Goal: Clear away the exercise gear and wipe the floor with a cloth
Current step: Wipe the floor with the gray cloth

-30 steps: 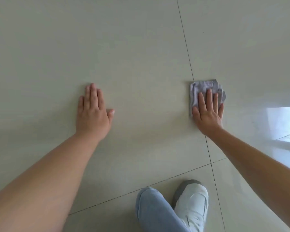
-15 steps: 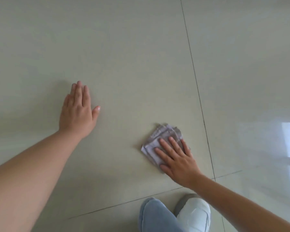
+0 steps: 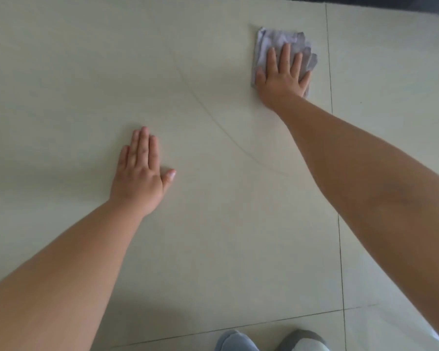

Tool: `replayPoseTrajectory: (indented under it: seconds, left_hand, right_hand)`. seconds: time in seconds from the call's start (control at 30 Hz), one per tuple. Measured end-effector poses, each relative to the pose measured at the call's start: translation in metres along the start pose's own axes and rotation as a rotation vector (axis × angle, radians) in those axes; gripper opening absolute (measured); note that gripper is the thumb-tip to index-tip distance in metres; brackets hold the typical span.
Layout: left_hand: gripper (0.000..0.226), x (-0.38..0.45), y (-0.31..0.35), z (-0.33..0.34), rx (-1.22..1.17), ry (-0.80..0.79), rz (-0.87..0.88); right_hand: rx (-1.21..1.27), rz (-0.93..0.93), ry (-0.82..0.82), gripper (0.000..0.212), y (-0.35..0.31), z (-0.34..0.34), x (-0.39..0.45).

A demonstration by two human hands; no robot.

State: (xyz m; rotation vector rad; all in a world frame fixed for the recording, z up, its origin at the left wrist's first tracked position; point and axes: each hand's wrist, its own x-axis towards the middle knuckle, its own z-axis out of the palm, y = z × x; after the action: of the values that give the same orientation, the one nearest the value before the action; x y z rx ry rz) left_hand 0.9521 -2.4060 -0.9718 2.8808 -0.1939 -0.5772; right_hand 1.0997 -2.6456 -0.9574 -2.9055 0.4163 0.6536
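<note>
Right hand (image 3: 283,77) flat on grey cloth (image 3: 269,43), fingers (image 3: 286,57) spread and extended, pressing it to the floor (image 3: 61,72) near the far tile seam; left hand (image 3: 140,178) palm-down on bare tile, fingers together, thumb out, holding nothing

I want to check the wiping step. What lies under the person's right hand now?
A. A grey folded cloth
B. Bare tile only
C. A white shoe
A: the right hand lies flat on the grey cloth on the floor.
</note>
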Motion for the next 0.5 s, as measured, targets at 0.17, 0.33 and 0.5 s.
replayPoseTrajectory:
  seconds: [0.17,0.33,0.5]
  left_hand:
    - [0.072,0.0,-0.003,-0.002,0.045,-0.084,0.052]
    - [0.072,0.002,-0.002,-0.004,0.075,-0.074,0.036]
    - [0.073,0.004,0.0,-0.009,0.091,-0.136,0.046]
  right_hand:
    - [-0.124,-0.475,0.106,0.051,-0.039,0.054,-0.07]
    - [-0.237,-0.579,-0.035,0.052,0.088,0.089,-0.161]
    - [-0.144,-0.068,-0.055,0.085,0.161,0.035,-0.106]
